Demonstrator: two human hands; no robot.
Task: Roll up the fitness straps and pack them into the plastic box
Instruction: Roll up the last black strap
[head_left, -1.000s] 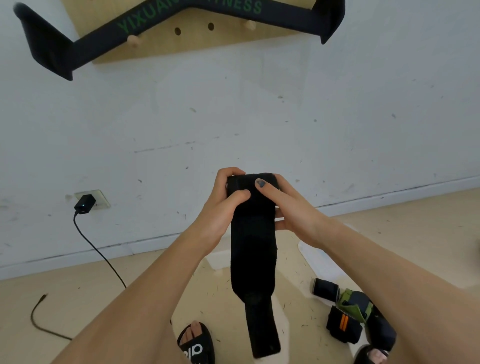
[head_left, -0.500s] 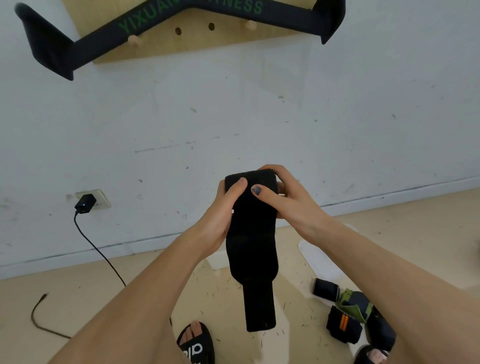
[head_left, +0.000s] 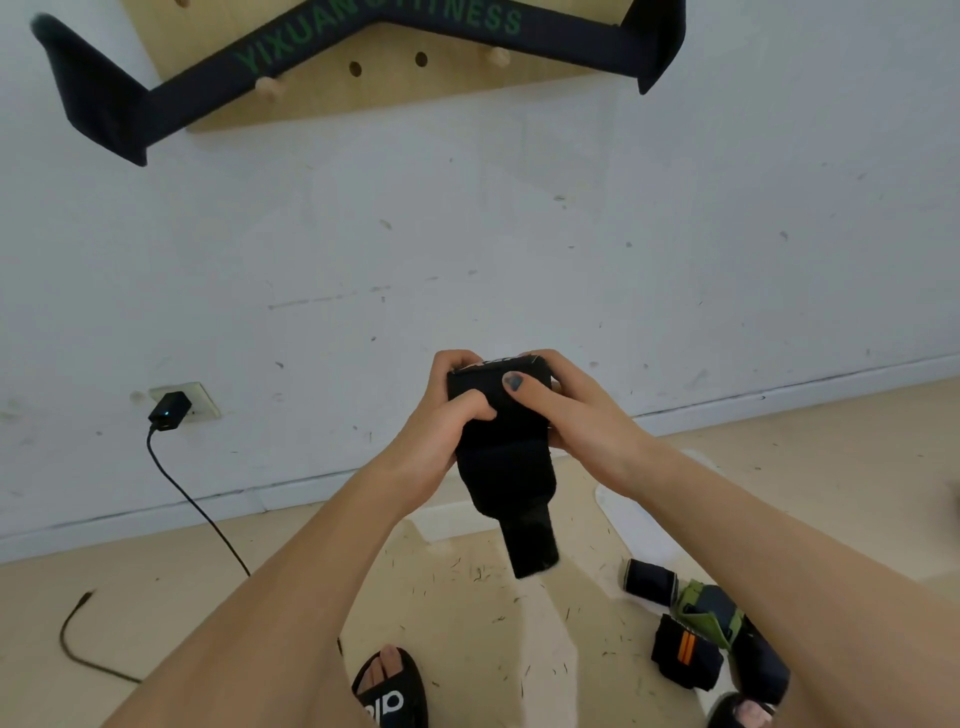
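You hold the black strap (head_left: 501, 441) in front of the wall, its top part rolled, your left hand (head_left: 447, 410) and right hand (head_left: 566, 410) both in a closed grip around the roll. Its loose tail hangs below the roll, above the floor (head_left: 467, 623). Rolled straps (head_left: 685, 649) lie on the floor lower right of it.

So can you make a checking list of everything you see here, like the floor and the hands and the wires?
Surface: tan floor, speckled with small dark bits.
Job's things: black strap, partly rolled at the top, tail hanging; rolled straps on the floor at right; plastic box not seen.
Clutter: white sheet on the floor.
Grippers: left hand and right hand both grip the roll.
Cables: black charger plugged into a wall socket, cable trailing over the floor.
Surroundings: white scuffed wall; wooden pegboard with a long black band hung on pegs.
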